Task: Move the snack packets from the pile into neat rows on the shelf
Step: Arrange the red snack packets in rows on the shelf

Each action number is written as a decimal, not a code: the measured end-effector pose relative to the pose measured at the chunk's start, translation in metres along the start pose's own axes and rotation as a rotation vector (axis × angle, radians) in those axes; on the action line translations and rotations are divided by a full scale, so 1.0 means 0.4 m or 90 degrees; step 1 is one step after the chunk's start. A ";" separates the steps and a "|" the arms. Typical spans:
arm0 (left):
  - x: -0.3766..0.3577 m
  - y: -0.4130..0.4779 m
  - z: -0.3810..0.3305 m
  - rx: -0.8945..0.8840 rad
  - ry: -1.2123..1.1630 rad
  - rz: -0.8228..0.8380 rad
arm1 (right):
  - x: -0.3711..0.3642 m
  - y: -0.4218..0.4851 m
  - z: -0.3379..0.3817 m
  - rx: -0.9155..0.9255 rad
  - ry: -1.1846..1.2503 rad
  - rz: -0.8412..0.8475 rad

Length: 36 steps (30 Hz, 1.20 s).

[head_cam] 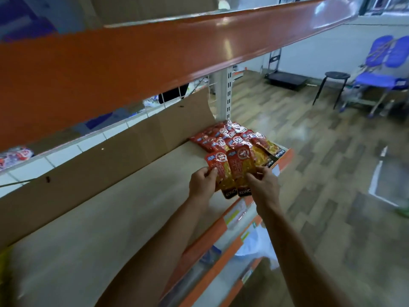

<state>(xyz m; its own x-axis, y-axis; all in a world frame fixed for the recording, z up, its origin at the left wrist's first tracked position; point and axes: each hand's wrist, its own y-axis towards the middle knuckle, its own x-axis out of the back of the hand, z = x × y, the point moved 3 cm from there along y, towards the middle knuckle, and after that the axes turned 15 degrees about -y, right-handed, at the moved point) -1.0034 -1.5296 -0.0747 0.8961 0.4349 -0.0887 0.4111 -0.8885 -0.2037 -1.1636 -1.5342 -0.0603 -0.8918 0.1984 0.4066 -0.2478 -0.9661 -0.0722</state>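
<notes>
Packets (238, 168) — two side by side, long axes running from the shelf (132, 207) front to its back — are held just short of the laid rows (230, 138). Left hand (202, 185) fingers pinch the left one's outer edge, right hand (265, 187) fingers the right one's.

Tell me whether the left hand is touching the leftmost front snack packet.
Touching. The head view shows the left hand pinching that snack packet by its left edge, thumb lying on its red face, no gap.
</notes>
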 end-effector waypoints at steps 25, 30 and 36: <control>-0.170 0.125 0.014 -0.027 0.122 -0.279 | -0.007 0.406 0.012 0.165 -0.065 0.253; -0.182 0.105 -0.009 -0.084 0.278 -0.359 | 0.003 0.403 0.019 0.181 -0.042 0.287; -0.217 0.088 -0.037 -0.128 0.122 -0.300 | -0.010 0.388 0.023 0.180 -0.022 0.385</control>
<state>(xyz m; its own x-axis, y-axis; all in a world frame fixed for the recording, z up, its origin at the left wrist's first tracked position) -1.0642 -1.6006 -0.0597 0.6143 0.7747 0.1499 0.7823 -0.6228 0.0128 -1.1948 -1.6864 -0.0647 -0.8289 -0.3922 0.3988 0.4046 -0.9127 -0.0566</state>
